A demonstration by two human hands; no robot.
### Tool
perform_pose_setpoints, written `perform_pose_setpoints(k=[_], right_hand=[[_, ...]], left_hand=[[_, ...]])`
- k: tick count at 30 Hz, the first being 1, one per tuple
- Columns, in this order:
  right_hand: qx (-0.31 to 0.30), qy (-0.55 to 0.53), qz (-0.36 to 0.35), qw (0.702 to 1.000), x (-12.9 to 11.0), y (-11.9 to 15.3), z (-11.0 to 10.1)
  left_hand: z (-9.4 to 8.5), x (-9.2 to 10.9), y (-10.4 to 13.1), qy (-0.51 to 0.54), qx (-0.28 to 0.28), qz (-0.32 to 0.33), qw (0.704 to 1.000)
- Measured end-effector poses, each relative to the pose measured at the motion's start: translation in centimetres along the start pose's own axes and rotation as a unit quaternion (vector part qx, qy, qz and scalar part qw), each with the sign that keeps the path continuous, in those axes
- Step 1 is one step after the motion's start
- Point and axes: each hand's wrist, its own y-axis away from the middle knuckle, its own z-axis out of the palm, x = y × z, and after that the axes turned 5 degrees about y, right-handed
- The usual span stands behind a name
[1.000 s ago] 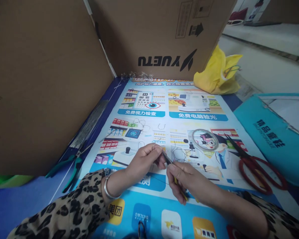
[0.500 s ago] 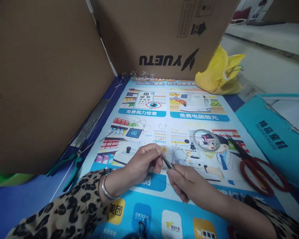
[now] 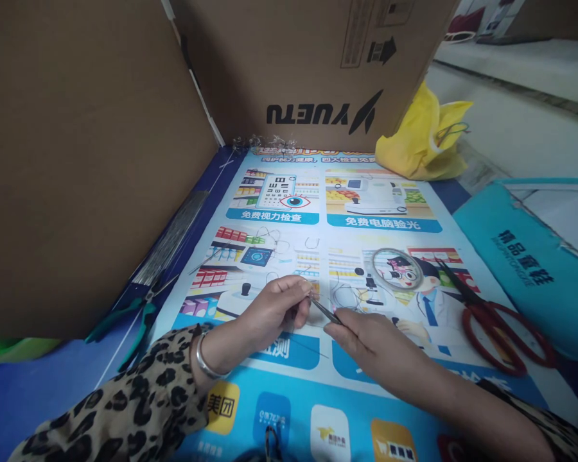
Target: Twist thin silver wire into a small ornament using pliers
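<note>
Over the printed poster [image 3: 361,385], my left hand [image 3: 279,308] is closed in a pinch, with a thin wire at its fingertips. My right hand [image 3: 366,337] grips metal tweezers [image 3: 324,310] from the right. The tweezers' tip points up and left and meets the left thumb and index finger. A thin wire end trails below the hands. Loose bent wires [image 3: 270,240] lie on the poster beyond my left hand, and coiled wire [image 3: 345,295] lies just beyond the tweezers.
Red-handled scissors [image 3: 505,333] lie at right, beside a teal box [image 3: 525,256]. Teal-handled pliers [image 3: 142,321] and straight wires [image 3: 173,237] are at left. Cardboard [image 3: 87,160] walls stand left and behind. A yellow bag [image 3: 414,141] sits at the back right.
My right hand has tilted a little, and the tweezers lie flatter against the left fingertips. The whole view has shifted slightly.
</note>
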Motion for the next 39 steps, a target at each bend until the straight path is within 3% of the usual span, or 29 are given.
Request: perform_pose_setpoints(k=[6,11,15,24,30,39], right_hand=[[-0.015,-0.090,0.007,0.996,0.6,0.0,-0.2],[0.088,-0.234,0.082,0.965,0.4,-0.5,-0.5],[0.085,-0.306,0.085,0.944,0.2,-0.7,-0.6],[0.061,-0.361,0.072,0.928,0.8,-0.7,-0.5],[0.021,-0.340,0.066,0.938,1.2,-0.7,-0.4],[0.046,-0.368,0.061,0.927,1.0,-0.6,-0.7]], left_hand=[[-0.2,-0.3,-0.4,0.080,0.028,-0.008,0.996],[-0.2,-0.8,-0.3,0.094,0.025,-0.013,0.995],[0.1,-0.9,-0.1,0.074,0.007,-0.011,0.997],[0.1,-1.3,-0.1,0.079,0.012,-0.013,0.997],[0.1,-1.3,-0.2,0.101,0.028,-0.009,0.994],[0.1,-1.4,-0.1,0.074,0.012,-0.021,0.997]])
